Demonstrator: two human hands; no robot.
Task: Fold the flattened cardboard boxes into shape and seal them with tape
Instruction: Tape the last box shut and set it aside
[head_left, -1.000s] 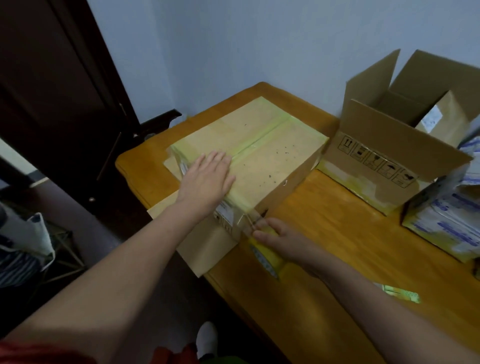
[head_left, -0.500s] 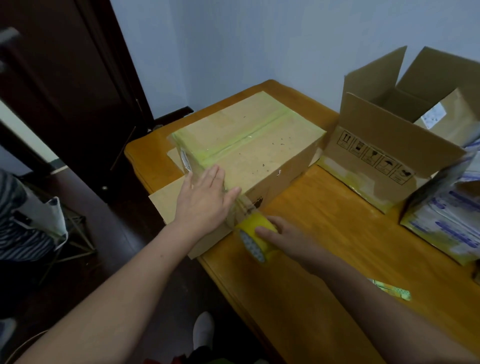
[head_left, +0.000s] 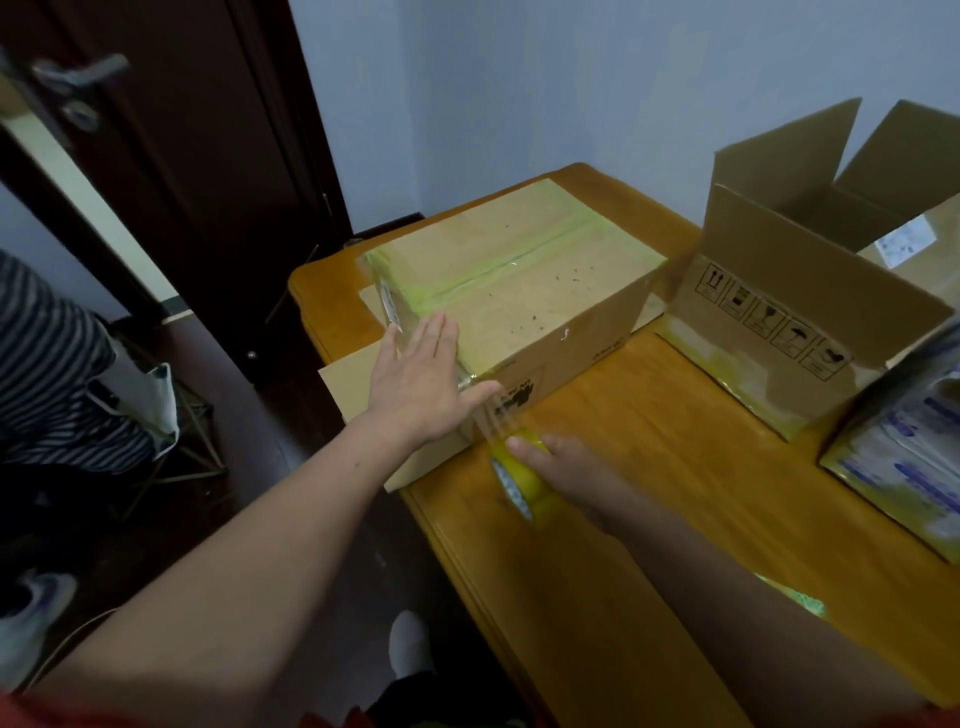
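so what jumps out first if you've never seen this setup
The closed cardboard box striped with yellow-green tape, sitting at the left end of the wooden table, draws the eye first. The left hand lies flat on its near corner while the right hand grips a yellow tape roll just below, a clear strip stretched up to the box. An open box stands to the right, flaps up.

Tape roll (head_left: 519, 486) blurry, print prob. unreadable
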